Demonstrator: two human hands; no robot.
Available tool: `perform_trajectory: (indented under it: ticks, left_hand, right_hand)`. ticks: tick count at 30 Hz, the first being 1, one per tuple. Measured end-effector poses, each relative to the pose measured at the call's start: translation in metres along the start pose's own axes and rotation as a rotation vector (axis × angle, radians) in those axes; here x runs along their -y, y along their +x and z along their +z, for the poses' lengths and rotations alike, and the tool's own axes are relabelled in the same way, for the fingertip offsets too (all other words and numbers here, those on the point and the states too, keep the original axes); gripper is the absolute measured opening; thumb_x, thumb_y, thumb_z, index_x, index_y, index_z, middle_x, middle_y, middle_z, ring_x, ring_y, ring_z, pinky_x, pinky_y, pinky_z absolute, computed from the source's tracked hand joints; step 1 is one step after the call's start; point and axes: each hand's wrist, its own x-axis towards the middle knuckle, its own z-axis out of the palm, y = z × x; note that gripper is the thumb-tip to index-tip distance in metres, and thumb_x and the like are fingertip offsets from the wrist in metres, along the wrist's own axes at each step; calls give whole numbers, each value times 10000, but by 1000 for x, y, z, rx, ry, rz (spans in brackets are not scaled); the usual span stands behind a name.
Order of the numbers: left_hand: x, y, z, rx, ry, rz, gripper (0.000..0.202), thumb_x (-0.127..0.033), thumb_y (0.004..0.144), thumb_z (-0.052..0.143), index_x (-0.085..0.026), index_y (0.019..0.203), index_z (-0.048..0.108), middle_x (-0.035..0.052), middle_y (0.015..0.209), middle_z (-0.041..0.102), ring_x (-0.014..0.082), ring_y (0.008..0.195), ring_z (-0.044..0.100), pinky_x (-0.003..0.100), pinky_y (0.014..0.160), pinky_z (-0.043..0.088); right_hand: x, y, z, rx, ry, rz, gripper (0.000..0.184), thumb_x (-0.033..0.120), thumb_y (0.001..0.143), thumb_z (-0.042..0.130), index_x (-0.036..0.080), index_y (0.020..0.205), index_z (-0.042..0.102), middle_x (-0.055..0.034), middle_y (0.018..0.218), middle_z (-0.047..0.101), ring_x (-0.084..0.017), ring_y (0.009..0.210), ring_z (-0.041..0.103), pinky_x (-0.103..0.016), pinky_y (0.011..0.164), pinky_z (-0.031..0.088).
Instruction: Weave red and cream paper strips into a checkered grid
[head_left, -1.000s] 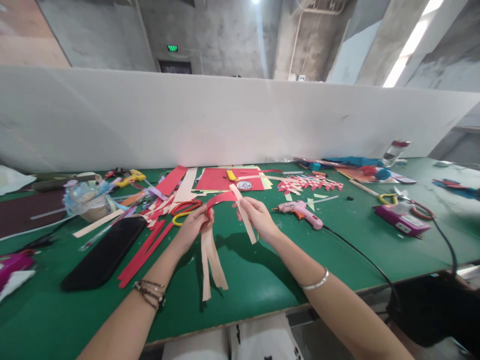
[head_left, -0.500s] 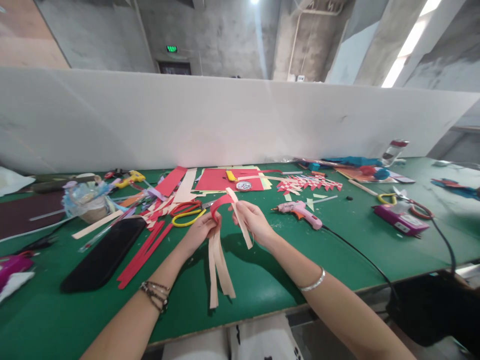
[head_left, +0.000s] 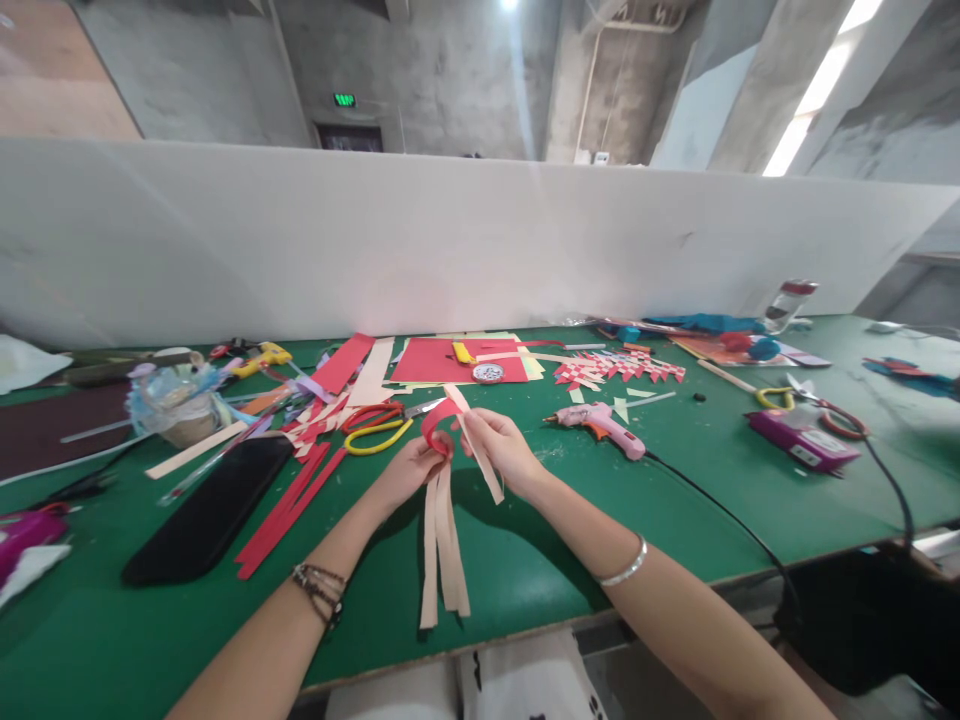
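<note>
My left hand (head_left: 414,468) is closed on a red paper strip (head_left: 441,422) that curls up in a loop, with several cream paper strips (head_left: 446,550) hanging below the fingers. My right hand (head_left: 501,448) pinches a single cream paper strip (head_left: 480,450) that slants down across its fingertips; the top of this strip meets the end of the red curl. Both hands are close together above the table. Just beyond the left hand lie scissors (head_left: 375,438) with red and yellow handles. Where the strips join inside the left fingers is hidden.
A pink glue gun (head_left: 604,425) with a black cord lies to the right on the green table (head_left: 540,580). Red sheets (head_left: 420,360), a woven paper piece (head_left: 619,367) and a tape roll (head_left: 488,372) lie behind. Left are red strips (head_left: 289,520) and a black case (head_left: 214,515).
My left hand has moved slightly right, closer to my right hand. The red loop is bent tighter, and the hanging cream strips have swung a little.
</note>
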Motion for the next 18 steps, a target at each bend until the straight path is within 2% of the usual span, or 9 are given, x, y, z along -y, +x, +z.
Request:
perform_trajectory:
  ticks: [4,8,14,18]
  left_hand:
    - [2,-1,2,17,13,-7,160,-310,627,521,-156,666,539,-53,566,472,91,522,423,206,501,346]
    - [12,-1,0,10,80,30,192,-337,662,526,-154,694,573,-13,659,560,133,634,521,236,591,426]
    - [20,1,-2,-1,163,51,212,-356,699,522,-163,725,606,21,727,623,171,701,570,275,643,468]
    - [18,1,-3,-21,235,65,200,-344,703,520,-170,730,613,32,763,641,191,739,590,303,687,486]
  right_hand:
    - [3,-2,2,12,-25,-2,369,505,757,530,162,621,526,43,499,490,-66,456,406,-207,474,293]
    - [6,-4,5,40,-72,-8,379,497,747,539,158,579,509,48,490,470,-60,454,390,-211,477,295]
    - [3,-3,6,74,-114,25,358,498,730,559,144,686,583,43,510,489,-72,484,425,-214,496,318]
    - [1,-3,6,84,-94,36,352,496,719,576,146,678,573,46,508,484,-70,486,423,-213,501,319]
